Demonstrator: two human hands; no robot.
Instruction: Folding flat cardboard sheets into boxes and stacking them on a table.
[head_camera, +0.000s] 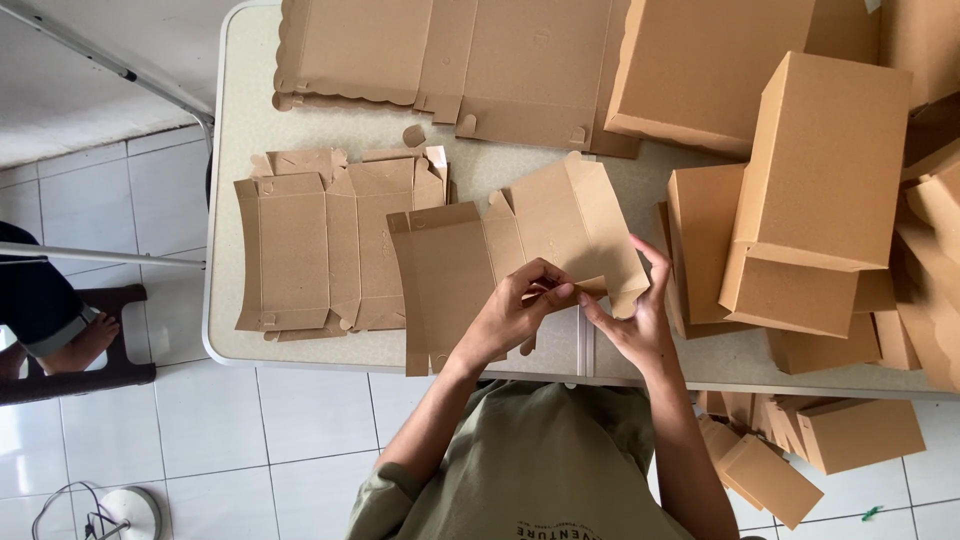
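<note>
Both hands, left hand (520, 305) and right hand (632, 318), pinch a flap of the flat cardboard blank (500, 260) at the table's (235, 120) near edge; light, stiff, probably creases easily, best gripped along folds.

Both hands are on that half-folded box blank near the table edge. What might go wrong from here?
1. The box blank overhangs the table edge; it might slide off if the left hand and right hand let go.
2. The stacked finished boxes sit close beside the right hand; an elbow swing may topple them.
3. The flat blanks lie under the working piece and could shift with it.
</note>
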